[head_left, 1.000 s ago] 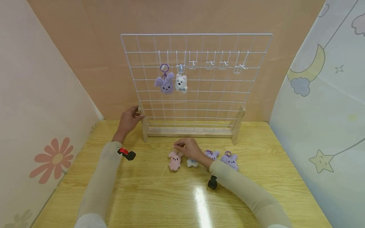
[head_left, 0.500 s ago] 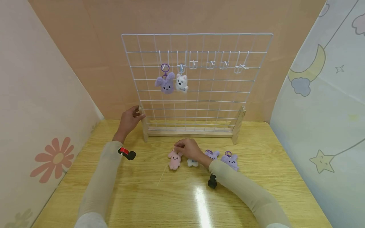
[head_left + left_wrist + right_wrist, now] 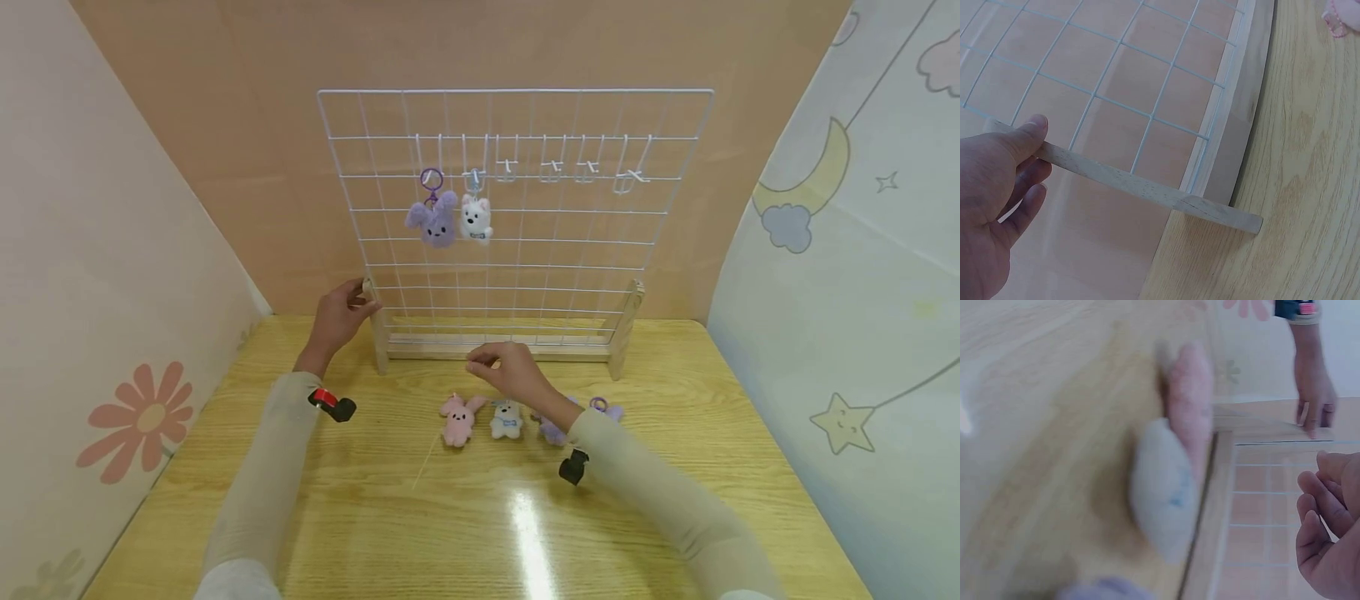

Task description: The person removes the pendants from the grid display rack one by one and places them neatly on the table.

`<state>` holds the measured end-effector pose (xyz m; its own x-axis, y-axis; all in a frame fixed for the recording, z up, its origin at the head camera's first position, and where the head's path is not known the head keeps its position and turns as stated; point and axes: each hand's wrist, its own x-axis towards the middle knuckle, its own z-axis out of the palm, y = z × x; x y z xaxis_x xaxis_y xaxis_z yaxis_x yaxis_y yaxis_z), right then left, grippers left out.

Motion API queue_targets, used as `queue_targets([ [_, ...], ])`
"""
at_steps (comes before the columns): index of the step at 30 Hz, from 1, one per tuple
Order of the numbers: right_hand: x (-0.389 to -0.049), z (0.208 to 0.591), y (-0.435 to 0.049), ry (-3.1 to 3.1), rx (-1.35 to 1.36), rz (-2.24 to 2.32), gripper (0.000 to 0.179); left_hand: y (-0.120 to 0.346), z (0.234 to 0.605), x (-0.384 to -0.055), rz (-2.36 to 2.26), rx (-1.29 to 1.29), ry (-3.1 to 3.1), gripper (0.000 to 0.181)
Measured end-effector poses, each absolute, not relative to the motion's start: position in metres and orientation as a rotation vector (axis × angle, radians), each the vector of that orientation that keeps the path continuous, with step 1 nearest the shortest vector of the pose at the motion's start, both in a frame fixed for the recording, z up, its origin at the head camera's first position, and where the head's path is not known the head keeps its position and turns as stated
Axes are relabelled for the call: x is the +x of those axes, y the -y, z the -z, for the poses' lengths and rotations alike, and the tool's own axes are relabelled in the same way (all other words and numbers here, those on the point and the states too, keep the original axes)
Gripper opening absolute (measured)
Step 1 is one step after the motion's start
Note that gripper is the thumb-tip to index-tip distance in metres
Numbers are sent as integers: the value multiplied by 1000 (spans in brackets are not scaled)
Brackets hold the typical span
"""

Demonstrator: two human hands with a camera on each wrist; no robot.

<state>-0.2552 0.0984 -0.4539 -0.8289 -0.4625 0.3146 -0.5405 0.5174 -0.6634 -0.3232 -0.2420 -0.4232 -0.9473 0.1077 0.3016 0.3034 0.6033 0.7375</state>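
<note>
By the left grip (image 3: 341, 318), the top of a wooden side post (image 3: 1147, 188) is pinched between thumb and fingers, presumably so that the wire rack (image 3: 517, 90) is kept steady. In the right grip (image 3: 512, 368), loosely curled and raised over the desk (image 3: 390, 533), nothing is seen to be held. Below it, the pink plush (image 3: 457, 425) and white plush (image 3: 507, 422) are laid face up, side by side, apart. Both heads are pointed toward the rack; the long axes are run front to back, the pink one's slightly slanted, likely for easy reach. Farther right, two purple plushes (image 3: 553, 431) are partly hidden by the sleeve (image 3: 645, 475).
</note>
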Motion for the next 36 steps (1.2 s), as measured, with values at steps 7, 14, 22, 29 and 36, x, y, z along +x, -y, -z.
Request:
queue_targets([
  [7,-254,418,-106,2537,891,-1209,20,242,422,-322,1264,-340,2604,59],
  [14,-253,377,-109,2438,897,-1178,20,242,422,-322,1267,-337,2606,59],
  [22,-261,336,-112,2299,886,-1111,22,241,422,-322,1275,-343,2600,58],
  [29,-269,300,-111,2181,813,-1095,22,242,422,-322,1260,-354,2600,59],
  [36,-286,277,-109,2142,699,-1138,24,242,422,-321,1252,-363,2593,59],
])
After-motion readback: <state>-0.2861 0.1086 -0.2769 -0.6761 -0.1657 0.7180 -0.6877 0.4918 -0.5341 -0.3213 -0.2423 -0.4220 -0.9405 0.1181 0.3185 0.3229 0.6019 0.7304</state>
